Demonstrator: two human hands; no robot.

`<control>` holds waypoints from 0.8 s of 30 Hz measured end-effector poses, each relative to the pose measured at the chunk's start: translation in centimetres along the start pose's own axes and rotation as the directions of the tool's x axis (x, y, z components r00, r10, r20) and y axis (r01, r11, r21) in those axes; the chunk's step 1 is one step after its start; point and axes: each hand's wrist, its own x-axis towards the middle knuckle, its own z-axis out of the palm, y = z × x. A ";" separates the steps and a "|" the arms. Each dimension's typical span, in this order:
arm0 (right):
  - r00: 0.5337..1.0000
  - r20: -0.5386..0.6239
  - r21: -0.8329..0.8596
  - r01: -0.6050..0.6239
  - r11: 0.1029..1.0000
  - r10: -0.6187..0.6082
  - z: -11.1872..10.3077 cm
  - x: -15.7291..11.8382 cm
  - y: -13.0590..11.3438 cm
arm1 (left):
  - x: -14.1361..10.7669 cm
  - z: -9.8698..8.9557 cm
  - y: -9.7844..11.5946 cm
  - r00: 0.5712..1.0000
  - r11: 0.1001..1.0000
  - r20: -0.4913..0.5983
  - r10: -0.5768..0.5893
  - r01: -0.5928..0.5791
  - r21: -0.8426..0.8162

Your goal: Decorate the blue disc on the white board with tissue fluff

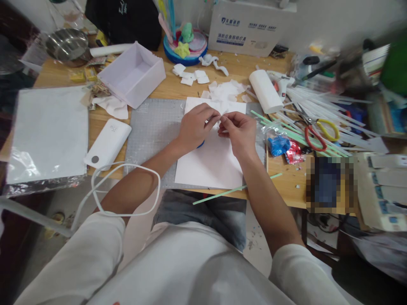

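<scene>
The white sheet [206, 169] lies on a grey cutting mat [152, 140], its long axis running away from the body, the far end leaning slightly right. Over the sheet's far half, the left hand [199, 126] and the right hand [241, 130] meet almost fingertip to fingertip. A small pale piece [221, 114] is pinched between them, above the sheet; it is mostly hidden by the fingers, so I cannot tell which way it points or where its long axis runs. It sits at the right tip of the left hand and the left tip of the right hand. Each hand has thumb and forefinger closed together on it. A bit of something blue [200, 144] shows below the left hand, over the sheet; I cannot tell what it is.

By the sheet's near right corner lies a green straw [219, 195], its long axis slanting from near left to far right, passing beneath the right forearm. Thin white scraps [229, 89] lie at the sheet's far edge. Well to the right of the sheet, the scissors [309, 121] rest with blades pointing away and left, handles toward the near right. Left of the sheet, a white rounded device [111, 142] lies lengthwise from near left to far right.
</scene>
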 end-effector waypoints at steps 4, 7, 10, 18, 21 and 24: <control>0.999 -0.001 -0.029 0.035 0.999 -0.035 0.0 0.0 0.1 | 0.0 0.0 0.1 1.000 1.000 0.010 0.009 -0.009 0.004; 0.998 0.002 -0.037 0.055 0.998 -0.055 -0.1 0.0 0.1 | 0.1 0.1 0.2 1.000 1.000 0.002 -0.007 0.006 0.010; 0.997 -0.004 -0.043 0.071 0.997 -0.071 -0.1 0.0 0.2 | 0.1 0.2 0.3 1.000 1.000 -0.018 -0.017 0.017 0.010; 0.990 -0.012 -0.088 0.142 0.986 -0.144 -0.2 0.0 0.3 | 0.2 0.2 0.0 1.000 0.998 0.006 0.002 -0.002 -0.062; 0.982 -0.007 -0.147 0.188 0.971 -0.191 -0.3 0.0 0.3 | 0.2 0.2 -0.2 1.000 0.999 0.008 0.002 -0.001 -0.045; 0.975 -0.006 -0.201 0.216 0.956 -0.221 -0.5 0.0 0.3 | 0.2 0.1 -0.2 1.000 1.000 0.019 0.009 -0.009 -0.029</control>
